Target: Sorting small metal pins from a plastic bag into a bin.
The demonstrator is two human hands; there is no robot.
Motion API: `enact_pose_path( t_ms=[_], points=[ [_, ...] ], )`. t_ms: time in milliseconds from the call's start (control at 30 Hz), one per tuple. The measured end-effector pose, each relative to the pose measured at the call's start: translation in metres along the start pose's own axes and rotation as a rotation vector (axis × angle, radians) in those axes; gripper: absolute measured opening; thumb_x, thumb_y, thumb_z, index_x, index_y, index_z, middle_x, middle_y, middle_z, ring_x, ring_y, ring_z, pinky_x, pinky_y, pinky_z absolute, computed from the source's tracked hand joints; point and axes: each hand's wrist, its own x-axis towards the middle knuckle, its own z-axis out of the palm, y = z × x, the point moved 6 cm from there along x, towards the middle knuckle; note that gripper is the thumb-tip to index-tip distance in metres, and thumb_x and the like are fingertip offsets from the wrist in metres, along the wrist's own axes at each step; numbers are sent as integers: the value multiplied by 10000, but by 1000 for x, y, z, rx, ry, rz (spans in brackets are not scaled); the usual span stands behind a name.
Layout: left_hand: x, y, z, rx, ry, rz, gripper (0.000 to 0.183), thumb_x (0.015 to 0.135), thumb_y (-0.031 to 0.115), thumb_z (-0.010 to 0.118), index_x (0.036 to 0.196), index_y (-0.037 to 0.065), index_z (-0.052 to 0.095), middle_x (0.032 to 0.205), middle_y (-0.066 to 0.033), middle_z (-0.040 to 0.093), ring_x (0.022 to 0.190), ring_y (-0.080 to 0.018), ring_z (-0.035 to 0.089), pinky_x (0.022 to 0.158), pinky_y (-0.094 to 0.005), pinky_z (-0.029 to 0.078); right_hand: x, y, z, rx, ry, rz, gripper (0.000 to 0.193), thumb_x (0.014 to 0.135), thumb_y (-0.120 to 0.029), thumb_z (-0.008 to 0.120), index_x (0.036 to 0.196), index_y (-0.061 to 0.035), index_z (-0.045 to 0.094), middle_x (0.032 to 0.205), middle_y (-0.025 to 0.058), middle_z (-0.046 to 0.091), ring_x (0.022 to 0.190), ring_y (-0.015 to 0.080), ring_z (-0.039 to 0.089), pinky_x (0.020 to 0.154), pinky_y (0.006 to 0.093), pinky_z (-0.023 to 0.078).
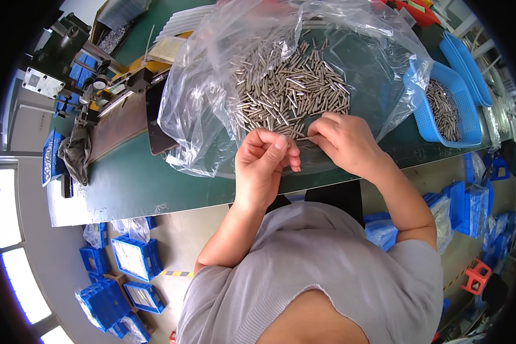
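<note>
1. Green workbench (126,178) carries a heap of small silver metal pins (286,92) on a crumpled clear plastic bag (200,74).
2. At the heap's near edge, the right hand (347,143) pinches one thin pin (304,138) at its fingertips; the left hand (266,163) is curled, fingers pressed together, apparently gripping pins.
3. Risk: a loose pinch could let a pin roll off the bench edge.
4. Bag folds crowd the heap; a blue perforated plastic basket (441,109) of pins sits right, a grey metal machine (69,63) left.
</note>
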Motion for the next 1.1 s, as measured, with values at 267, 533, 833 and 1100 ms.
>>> enact_pose_path(
  t_ms=[267,533,833,1100],
  points=[
    [0,-1,0,13,-38,-27,98,915,95,530,892,8,490,814,-125,598,669,-162,579,605,-280,489,4,-13,-19,474,67,108,60,832,-43,597,844,11,573,705,32,550,612,66,494,534,224,406],
    [-1,-2,1,43,-31,-44,103,915,106,536,891,14,494,790,-104,607,662,-146,579,597,-273,487,8,-22,-20,450,96,51,59,816,-26,611,852,8,578,722,47,572,603,86,517,525,230,418],
    [-1,-1,-3,13,-19,-26,105,912,95,535,878,1,504,781,-122,626,658,-165,601,589,-286,504,9,-34,-5,425,131,-37,57,810,-27,613,843,9,584,719,67,602,643,157,603,567,276,463],
    [1,-1,-3,-28,-16,-13,79,906,76,533,889,3,508,787,-133,620,649,-185,595,588,-300,500,5,-8,-1,992,199,380,97,867,-125,577,864,-30,556,676,-33,485,539,24,401,489,160,323]
  ],
)
